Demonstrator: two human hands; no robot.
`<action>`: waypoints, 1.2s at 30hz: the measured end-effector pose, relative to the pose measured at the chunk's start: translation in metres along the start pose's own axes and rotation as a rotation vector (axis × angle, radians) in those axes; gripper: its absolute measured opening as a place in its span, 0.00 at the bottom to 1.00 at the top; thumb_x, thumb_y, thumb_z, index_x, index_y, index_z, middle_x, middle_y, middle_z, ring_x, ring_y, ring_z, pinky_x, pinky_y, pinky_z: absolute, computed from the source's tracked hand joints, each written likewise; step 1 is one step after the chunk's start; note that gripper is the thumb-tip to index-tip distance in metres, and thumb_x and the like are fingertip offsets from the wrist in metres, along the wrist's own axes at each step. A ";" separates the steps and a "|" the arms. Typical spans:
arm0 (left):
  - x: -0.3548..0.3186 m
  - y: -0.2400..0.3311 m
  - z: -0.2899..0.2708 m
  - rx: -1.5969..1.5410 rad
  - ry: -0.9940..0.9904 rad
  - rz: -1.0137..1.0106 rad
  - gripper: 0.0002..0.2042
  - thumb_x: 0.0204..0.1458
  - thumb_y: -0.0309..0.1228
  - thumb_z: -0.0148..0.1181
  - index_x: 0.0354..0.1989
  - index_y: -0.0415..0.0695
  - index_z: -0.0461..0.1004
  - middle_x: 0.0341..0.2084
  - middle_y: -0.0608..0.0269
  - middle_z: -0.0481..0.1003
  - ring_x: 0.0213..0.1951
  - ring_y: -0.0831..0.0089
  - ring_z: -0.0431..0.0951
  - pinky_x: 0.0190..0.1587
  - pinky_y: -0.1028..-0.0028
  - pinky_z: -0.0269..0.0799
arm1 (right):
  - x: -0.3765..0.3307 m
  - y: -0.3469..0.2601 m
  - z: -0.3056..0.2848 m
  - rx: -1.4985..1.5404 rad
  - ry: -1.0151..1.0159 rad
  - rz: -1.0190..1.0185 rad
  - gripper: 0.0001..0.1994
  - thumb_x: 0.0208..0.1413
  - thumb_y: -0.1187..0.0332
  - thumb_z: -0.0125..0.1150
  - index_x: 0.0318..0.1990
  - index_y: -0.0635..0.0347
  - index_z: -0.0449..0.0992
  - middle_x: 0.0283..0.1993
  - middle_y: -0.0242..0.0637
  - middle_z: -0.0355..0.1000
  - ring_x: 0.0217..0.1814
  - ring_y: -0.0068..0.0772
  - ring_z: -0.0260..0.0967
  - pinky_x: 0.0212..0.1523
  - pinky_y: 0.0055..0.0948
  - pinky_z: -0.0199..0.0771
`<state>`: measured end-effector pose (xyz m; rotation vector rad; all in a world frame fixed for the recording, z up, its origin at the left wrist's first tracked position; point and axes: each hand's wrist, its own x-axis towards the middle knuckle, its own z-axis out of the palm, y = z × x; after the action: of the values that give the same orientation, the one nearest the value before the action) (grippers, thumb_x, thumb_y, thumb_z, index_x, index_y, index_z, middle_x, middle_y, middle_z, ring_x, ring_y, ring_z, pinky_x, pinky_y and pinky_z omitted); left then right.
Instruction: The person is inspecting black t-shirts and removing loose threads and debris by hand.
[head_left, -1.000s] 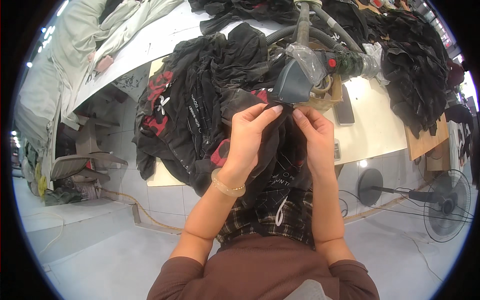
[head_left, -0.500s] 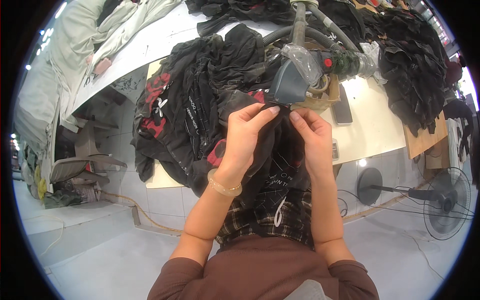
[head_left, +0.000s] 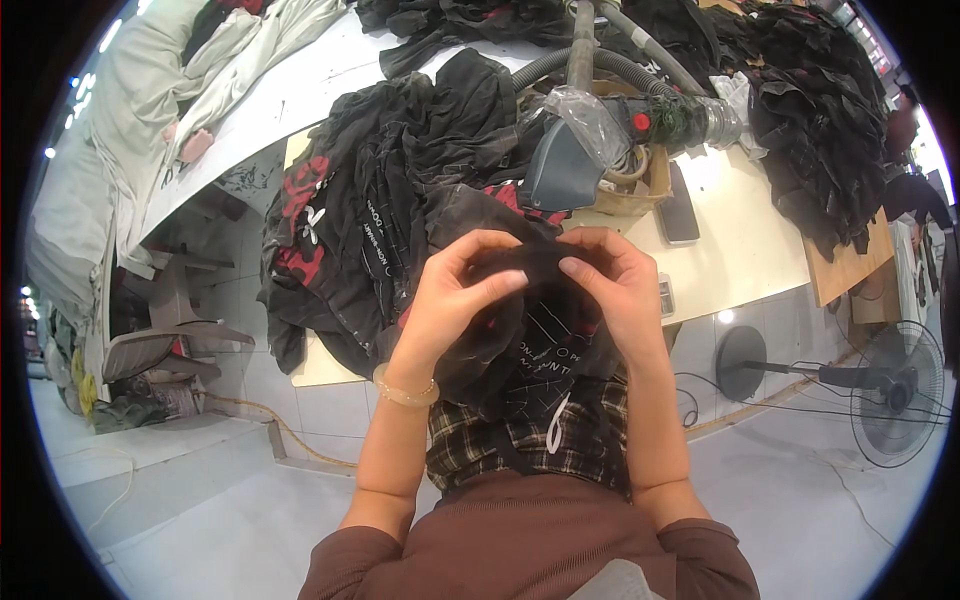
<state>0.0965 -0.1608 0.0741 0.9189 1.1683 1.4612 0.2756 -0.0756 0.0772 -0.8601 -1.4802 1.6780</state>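
My left hand (head_left: 455,295) and my right hand (head_left: 612,285) both pinch a piece of sheer black fabric (head_left: 525,330) held up in front of me, fingertips close together at its top edge. The fabric has white print and hangs down over my lap. A light bracelet circles my left wrist. Just beyond the hands a heap of black garments with red and white print (head_left: 385,200) lies on the pale worktable (head_left: 740,250). Behind my fingers stands a grey machine head wrapped in clear plastic (head_left: 568,150).
A dark phone (head_left: 680,205) lies on the table to the right. More black cloth (head_left: 815,120) is piled at the far right. Grey hoses (head_left: 600,60) run behind the machine. A floor fan (head_left: 890,385) stands at right. Pale green fabric (head_left: 130,100) lies at far left.
Both hands have come down and toward me with the black fabric, away from the machine head. Their fingertips have drawn closer together on the cloth.
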 end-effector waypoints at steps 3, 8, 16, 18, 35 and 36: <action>-0.002 0.001 0.007 0.089 0.038 0.006 0.10 0.49 0.24 0.65 0.40 0.36 0.76 0.34 0.67 0.76 0.38 0.82 0.74 0.43 0.80 0.69 | -0.003 -0.004 0.002 -0.156 -0.004 -0.027 0.09 0.52 0.77 0.64 0.41 0.67 0.77 0.38 0.31 0.75 0.41 0.19 0.70 0.45 0.20 0.70; 0.003 -0.002 0.011 0.227 0.086 0.210 0.06 0.49 0.22 0.65 0.35 0.37 0.75 0.32 0.71 0.73 0.34 0.86 0.70 0.39 0.85 0.65 | -0.004 -0.009 0.002 -0.167 -0.023 -0.072 0.08 0.53 0.75 0.65 0.40 0.67 0.77 0.35 0.31 0.75 0.36 0.18 0.69 0.40 0.19 0.69; 0.002 0.000 0.006 0.291 0.071 0.241 0.06 0.47 0.20 0.64 0.34 0.36 0.75 0.31 0.64 0.74 0.37 0.75 0.74 0.44 0.78 0.67 | 0.005 -0.009 0.005 -0.302 0.029 -0.163 0.07 0.58 0.71 0.61 0.34 0.68 0.74 0.29 0.31 0.72 0.31 0.16 0.64 0.34 0.18 0.65; 0.000 0.000 0.007 0.292 0.073 0.244 0.06 0.47 0.20 0.64 0.34 0.36 0.75 0.31 0.64 0.74 0.37 0.75 0.74 0.44 0.78 0.67 | 0.008 -0.007 0.008 -0.225 0.061 -0.204 0.07 0.59 0.72 0.59 0.33 0.67 0.73 0.27 0.32 0.70 0.30 0.17 0.64 0.35 0.19 0.66; 0.001 -0.006 0.015 0.334 0.089 0.277 0.07 0.45 0.20 0.66 0.33 0.36 0.76 0.31 0.65 0.75 0.37 0.76 0.75 0.44 0.78 0.69 | 0.000 -0.018 0.009 -0.195 -0.042 -0.090 0.06 0.59 0.72 0.57 0.34 0.67 0.72 0.32 0.30 0.69 0.34 0.20 0.63 0.37 0.19 0.63; 0.001 -0.007 0.015 0.335 0.091 0.278 0.07 0.45 0.20 0.66 0.33 0.36 0.76 0.31 0.65 0.75 0.37 0.76 0.75 0.44 0.78 0.69 | 0.002 -0.019 0.009 -0.014 -0.058 -0.101 0.06 0.61 0.71 0.56 0.35 0.66 0.72 0.32 0.29 0.69 0.34 0.19 0.63 0.39 0.19 0.62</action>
<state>0.1124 -0.1568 0.0712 1.2975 1.4244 1.5665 0.2692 -0.0772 0.0967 -0.7372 -1.5504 1.6322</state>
